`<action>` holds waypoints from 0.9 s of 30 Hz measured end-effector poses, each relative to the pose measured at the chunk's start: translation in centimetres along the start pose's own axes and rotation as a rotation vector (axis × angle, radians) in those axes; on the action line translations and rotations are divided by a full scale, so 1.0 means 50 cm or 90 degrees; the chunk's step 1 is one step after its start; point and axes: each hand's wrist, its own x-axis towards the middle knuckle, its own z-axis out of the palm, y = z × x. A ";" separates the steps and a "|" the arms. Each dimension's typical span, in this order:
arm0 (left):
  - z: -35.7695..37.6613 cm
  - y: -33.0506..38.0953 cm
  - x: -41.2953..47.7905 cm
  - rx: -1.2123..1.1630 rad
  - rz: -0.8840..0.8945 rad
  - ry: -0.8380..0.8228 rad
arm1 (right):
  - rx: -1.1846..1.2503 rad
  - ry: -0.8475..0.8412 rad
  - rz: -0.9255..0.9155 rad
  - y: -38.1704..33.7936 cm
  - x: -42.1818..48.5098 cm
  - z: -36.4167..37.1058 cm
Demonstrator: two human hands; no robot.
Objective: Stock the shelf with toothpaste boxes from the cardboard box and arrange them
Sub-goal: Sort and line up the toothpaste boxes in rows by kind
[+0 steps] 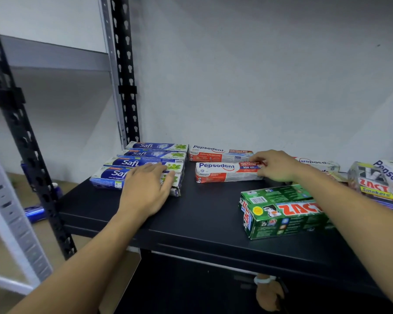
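**Q:** What lies nearest the viewer?
**A:** The front lip of the black shelf (191,241), lower centre. At lower right on it, two green Zact boxes (284,217) lie side by side and touching, partly crossed by the right forearm.

**Q:** And the hands?
**A:** Left of centre, the left hand (145,189) lies palm down, fingers straight, on the front Safi box (107,179); it grasps nothing. Right of centre, the right hand (276,165) curls its fingers round the right end of the front Pepsodent box (225,172). Blur obscures the thumb, so it only appears to grip the box.

**Q:** How is the stock behind arranged?
**A:** The front Safi box is the nearest in a row of Safi boxes (154,154), four in all, touching and stepping back to the wall. The rear Pepsodent box (220,152) lies parallel just behind the front one. At the right edge, a mixed pile (377,184) of Zact and Pepsodent boxes sits askew.

**Q:** Farthest?
**A:** A slotted upright (123,75), upper left, against the pale wall (259,64).
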 end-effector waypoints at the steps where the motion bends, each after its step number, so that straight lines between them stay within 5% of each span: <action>1: 0.000 0.000 0.000 0.000 0.000 -0.001 | -0.001 -0.006 0.003 0.002 -0.001 0.000; 27: 0.000 0.002 -0.004 -0.010 -0.009 0.007 | 0.004 0.076 0.027 -0.051 0.037 0.032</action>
